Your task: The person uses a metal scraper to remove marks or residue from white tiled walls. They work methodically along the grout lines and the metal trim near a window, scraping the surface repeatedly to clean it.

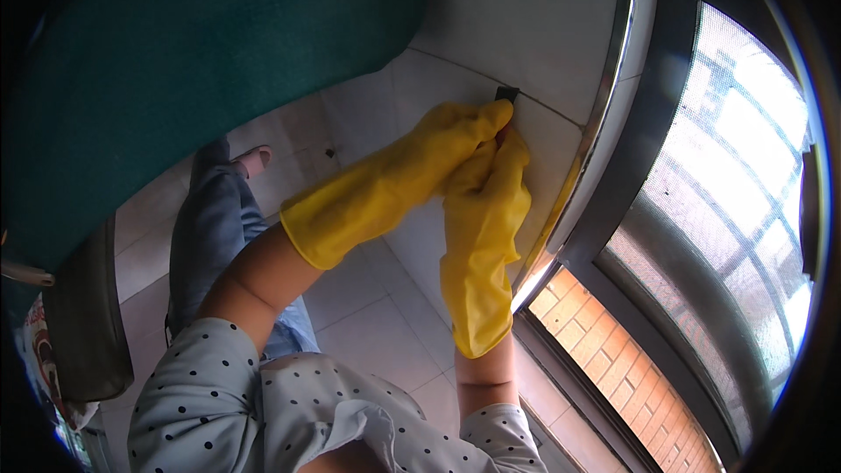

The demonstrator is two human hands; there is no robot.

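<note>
Both of my hands wear long yellow rubber gloves and meet at the white tiled wall (552, 44). Pinched in the fingers of my left hand (464, 127) is a small tool (506, 94) with a flat black end and a bit of red below it. The black end touches the wall at a dark tile joint. Just beneath, my right hand (491, 175) is closed around the lower part of the same tool, its fingers pressed against the left glove. Most of the tool is hidden by the gloves.
A large dark green panel (219, 61) fills the upper left. To the right, a metal trim strip (613, 61) edges the wall beside a dark-framed mesh door (718, 184). Below are floor tiles (368, 342), my jeans-clad leg (210, 236) and a pink slipper (254, 160).
</note>
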